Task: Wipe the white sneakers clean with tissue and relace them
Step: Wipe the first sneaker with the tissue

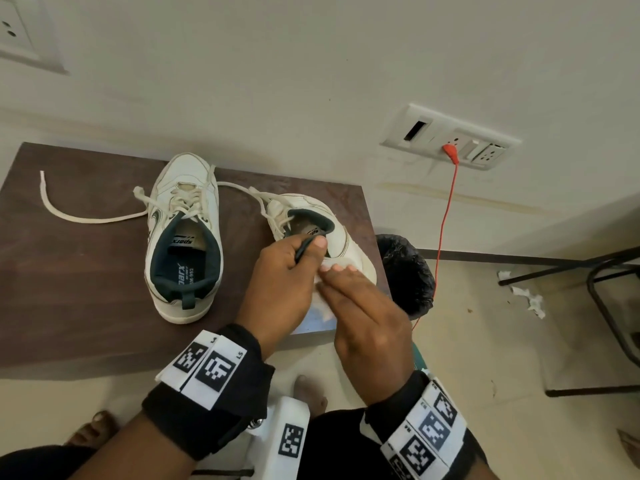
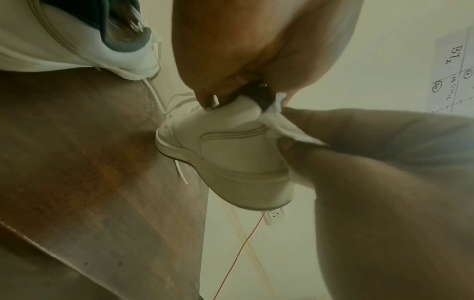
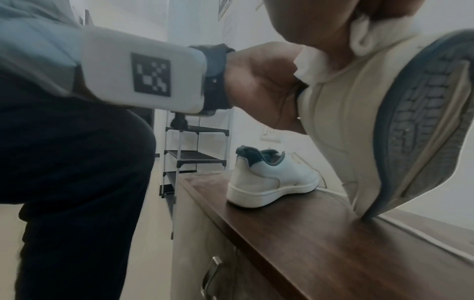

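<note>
Two white sneakers with dark lining are on the brown table (image 1: 69,289). The left sneaker (image 1: 183,237) stands flat, its laces loose. The right sneaker (image 1: 346,233) is tipped on its toe at the table's right edge, heel raised (image 2: 231,154), sole showing (image 3: 423,113). My left hand (image 1: 284,271) grips its dark heel collar from above. My right hand (image 1: 363,313) holds a white tissue (image 2: 282,125) against the heel, fingers straight over it and thumb beneath. In the head view the tissue (image 1: 320,315) shows only between my hands.
A loose white lace (image 1: 69,209) trails across the table's left side. A black-lined bin (image 1: 405,271) stands right of the table. A red cable (image 1: 446,209) hangs from the wall socket (image 1: 450,140). Tissue scraps (image 1: 526,299) and a chair frame (image 1: 616,289) are at right.
</note>
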A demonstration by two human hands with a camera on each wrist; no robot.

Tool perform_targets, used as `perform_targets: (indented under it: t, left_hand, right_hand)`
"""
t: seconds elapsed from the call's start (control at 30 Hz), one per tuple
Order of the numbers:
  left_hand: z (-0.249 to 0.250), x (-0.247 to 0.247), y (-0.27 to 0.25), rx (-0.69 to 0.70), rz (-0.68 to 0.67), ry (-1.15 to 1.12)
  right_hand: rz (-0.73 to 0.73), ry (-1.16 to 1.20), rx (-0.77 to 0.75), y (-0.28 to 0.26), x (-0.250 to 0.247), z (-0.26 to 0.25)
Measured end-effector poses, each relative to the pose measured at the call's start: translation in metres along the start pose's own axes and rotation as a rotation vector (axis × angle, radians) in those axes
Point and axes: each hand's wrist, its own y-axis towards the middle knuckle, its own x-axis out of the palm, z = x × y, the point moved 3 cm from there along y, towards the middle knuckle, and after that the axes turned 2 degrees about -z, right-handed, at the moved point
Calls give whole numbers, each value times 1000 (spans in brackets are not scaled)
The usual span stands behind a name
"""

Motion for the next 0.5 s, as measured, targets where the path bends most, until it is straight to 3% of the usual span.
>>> perform_targets:
  t: [0.17, 0.5]
  left_hand:
    - [1, 2, 1, 1, -21, 24]
    - [4, -1, 2, -65, 19, -37]
  right_hand:
    - [37, -39, 185, 28, -12, 16]
    - [-59, -36, -66, -16, 5, -10]
